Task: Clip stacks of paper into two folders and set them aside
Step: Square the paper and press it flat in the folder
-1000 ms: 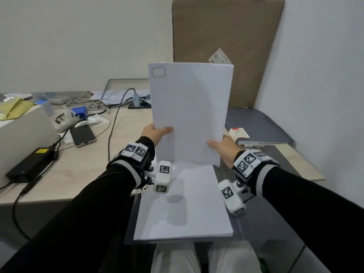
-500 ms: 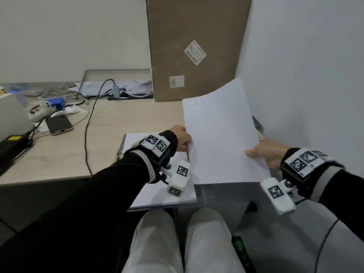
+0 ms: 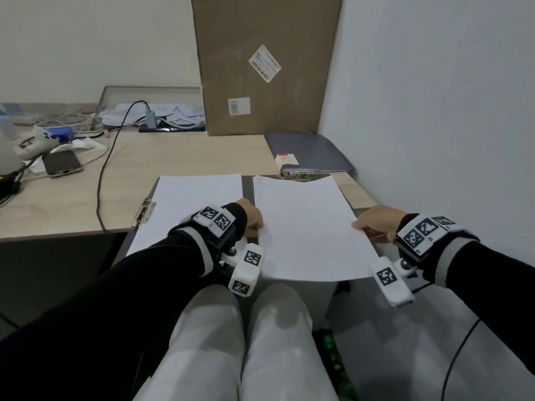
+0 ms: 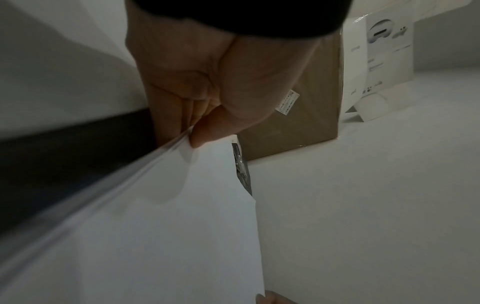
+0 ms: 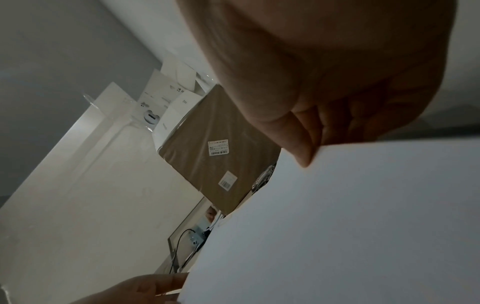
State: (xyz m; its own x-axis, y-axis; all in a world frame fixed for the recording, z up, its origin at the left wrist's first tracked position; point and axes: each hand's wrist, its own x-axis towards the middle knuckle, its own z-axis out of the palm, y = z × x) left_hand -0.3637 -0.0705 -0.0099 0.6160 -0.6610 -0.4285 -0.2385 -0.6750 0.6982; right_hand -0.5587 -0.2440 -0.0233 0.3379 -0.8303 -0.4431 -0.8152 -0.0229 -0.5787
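A dark grey folder [image 3: 247, 187] lies open at the table's front edge. Its left half carries a white paper stack [image 3: 191, 204] beside a metal clip [image 3: 144, 211]. A second paper stack [image 3: 304, 227] lies nearly flat over the right half, held at both side edges. My left hand [image 3: 254, 224] pinches its left edge, thumb on top [image 4: 193, 133]. My right hand [image 3: 367, 227] pinches its right edge, thumb on top [image 5: 305, 153]. A closed grey folder [image 3: 309, 153] with a red-and-white label rests behind, in the corner by the wall.
A tall cardboard box [image 3: 260, 62] leans on the back wall. A phone [image 3: 62, 166], a black cable [image 3: 101, 183] and other clutter fill the table's left side. The white wall [image 3: 434, 111] stands close on the right. My knees [image 3: 240, 328] are under the folder's front.
The held stack has come down from upright in front of me to nearly flat over the open folder's right half. Both hands kept their grip on its edges.
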